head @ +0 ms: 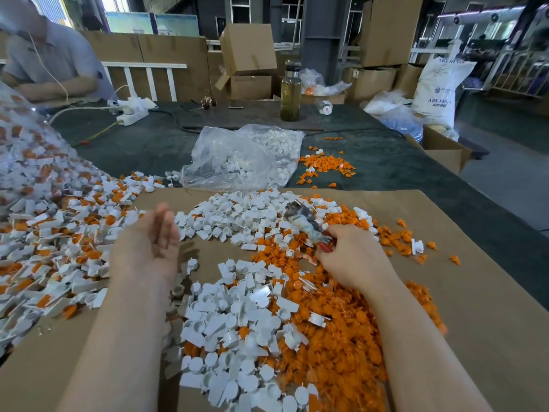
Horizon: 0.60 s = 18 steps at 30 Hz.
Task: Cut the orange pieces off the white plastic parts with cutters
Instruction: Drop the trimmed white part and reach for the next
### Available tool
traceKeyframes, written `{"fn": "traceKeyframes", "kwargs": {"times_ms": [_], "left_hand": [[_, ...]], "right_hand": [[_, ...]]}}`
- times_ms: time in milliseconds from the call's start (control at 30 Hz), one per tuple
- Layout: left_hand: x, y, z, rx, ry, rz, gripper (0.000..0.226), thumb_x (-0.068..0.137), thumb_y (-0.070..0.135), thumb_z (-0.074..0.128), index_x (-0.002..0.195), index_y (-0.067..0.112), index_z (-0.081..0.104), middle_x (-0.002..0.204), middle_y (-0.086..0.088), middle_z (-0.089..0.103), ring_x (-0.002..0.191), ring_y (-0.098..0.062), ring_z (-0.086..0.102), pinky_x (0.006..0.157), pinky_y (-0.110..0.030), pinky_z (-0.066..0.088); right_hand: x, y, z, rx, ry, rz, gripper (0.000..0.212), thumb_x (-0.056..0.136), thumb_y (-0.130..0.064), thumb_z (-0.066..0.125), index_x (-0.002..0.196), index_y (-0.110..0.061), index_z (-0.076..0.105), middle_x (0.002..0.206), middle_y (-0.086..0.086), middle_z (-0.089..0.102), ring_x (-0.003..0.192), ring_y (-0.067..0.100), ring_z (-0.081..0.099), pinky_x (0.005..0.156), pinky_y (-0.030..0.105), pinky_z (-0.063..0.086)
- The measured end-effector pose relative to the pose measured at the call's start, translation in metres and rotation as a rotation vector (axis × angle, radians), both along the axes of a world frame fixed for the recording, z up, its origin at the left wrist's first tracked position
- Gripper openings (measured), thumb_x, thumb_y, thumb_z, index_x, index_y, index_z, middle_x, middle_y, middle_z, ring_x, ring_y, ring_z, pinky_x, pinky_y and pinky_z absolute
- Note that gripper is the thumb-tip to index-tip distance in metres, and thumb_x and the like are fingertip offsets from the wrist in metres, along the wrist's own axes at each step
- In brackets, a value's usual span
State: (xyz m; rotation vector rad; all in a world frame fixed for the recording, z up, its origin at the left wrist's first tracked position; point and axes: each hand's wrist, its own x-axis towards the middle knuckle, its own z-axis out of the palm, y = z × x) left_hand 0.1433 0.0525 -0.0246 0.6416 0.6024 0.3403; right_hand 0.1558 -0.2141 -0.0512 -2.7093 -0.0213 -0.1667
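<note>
**Cutters in one hand, sorted plastic heaped across the bench**

Fingers of the right hand [353, 257] curl round the red handles of the cutters [309, 226], whose blurred metal head points up and left above the heaps; the left hand [148, 245] hangs palm up with its fingers loosely extended, holding nothing. Both bare forearms reach in from the bottom of the frame over a cardboard sheet [475, 292]. Between and below the arms lies a mound of white plastic parts [237, 322], and just right of it, under the right forearm, a thick spread of orange pieces [341, 352]. At left centre, a large heap of uncut parts [53, 248], white with orange still attached, spills out of a clear bag along the left edge. Farther back, at centre, a crumpled clear plastic bag [237, 159] holds more white parts, with a small scatter of orange scraps [323, 166] beside it on the dark table cover [133, 144]. Beyond stand a bottle [291, 93] of yellowish liquid and a white power strip [132, 114]. A seated person [50, 63] in grey occupies the upper left, and cardboard boxes [249, 52] line the back.
</note>
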Motion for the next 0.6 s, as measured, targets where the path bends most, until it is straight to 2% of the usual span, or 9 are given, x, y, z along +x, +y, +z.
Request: {"fn": "traceKeyframes", "kwargs": {"times_ms": [100,167,233,300,400,500,600], "left_hand": [[0.0,-0.021,0.003,0.443,0.074,-0.232,0.007,0.094,0.018,0.065,0.1,0.017,0.068,0.072,0.008,0.075,0.065,-0.004,0.066,0.063,-0.021,0.054],[-0.003,-0.038,0.0,0.781,0.075,-0.353,0.006,0.091,0.019,0.069,0.092,0.025,0.07,0.08,0.01,0.075,0.076,-0.008,0.065,0.069,-0.023,0.05],[-0.005,-0.053,-0.007,1.122,0.042,-0.425,0.012,0.09,0.02,0.069,0.087,0.032,0.071,0.087,0.016,0.071,0.081,-0.001,0.063,0.068,-0.019,0.044],[-0.004,-0.061,-0.014,1.396,0.053,-0.483,0.017,0.094,0.02,0.065,0.088,0.035,0.069,0.097,0.021,0.068,0.084,0.001,0.06,0.067,-0.016,0.041],[0.001,-0.062,-0.024,1.739,0.152,-0.547,0.024,0.097,0.015,0.057,0.106,0.032,0.071,0.117,0.007,0.062,0.096,-0.011,0.057,0.08,-0.022,0.042],[0.004,-0.06,-0.03,1.907,0.162,-0.603,0.039,0.095,0.007,0.051,0.119,0.032,0.07,0.121,-0.004,0.056,0.107,-0.024,0.058,0.082,-0.026,0.04],[0.006,-0.059,-0.034,1.938,0.159,-0.582,0.027,0.097,0.016,0.054,0.113,0.03,0.071,0.11,-0.002,0.054,0.097,-0.021,0.057,0.075,-0.022,0.037]], "right_hand": [[0.0,0.002,-0.002,-0.019,-0.012,0.012,0.008,0.088,-0.03,0.06,0.091,-0.034,0.053,0.076,-0.015,0.047,0.065,0.004,0.045,0.048,0.023,0.031],[0.0,0.004,-0.002,-0.041,0.01,0.021,0.023,0.087,-0.03,0.062,0.111,-0.032,0.059,0.084,-0.013,0.05,0.072,0.01,0.05,0.051,0.024,0.037],[0.0,0.006,-0.002,-0.078,0.026,0.037,0.029,0.087,-0.03,0.062,0.116,-0.029,0.06,0.092,-0.009,0.054,0.08,0.015,0.053,0.058,0.028,0.047],[0.0,0.009,-0.002,-0.113,0.036,0.045,0.025,0.087,-0.031,0.061,0.112,-0.028,0.061,0.095,-0.007,0.056,0.082,0.016,0.055,0.062,0.03,0.05],[0.002,0.01,-0.005,-0.142,0.046,0.045,0.025,0.087,-0.032,0.063,0.112,-0.028,0.061,0.096,-0.007,0.057,0.082,0.014,0.055,0.059,0.026,0.047],[0.003,0.011,-0.006,-0.163,0.055,0.035,0.024,0.087,-0.035,0.063,0.11,-0.028,0.061,0.094,-0.008,0.059,0.08,0.013,0.056,0.061,0.027,0.051],[0.002,0.011,-0.005,-0.185,0.054,0.026,0.026,0.087,-0.041,0.063,0.11,-0.028,0.059,0.092,-0.008,0.06,0.08,0.013,0.058,0.063,0.03,0.054]]}}
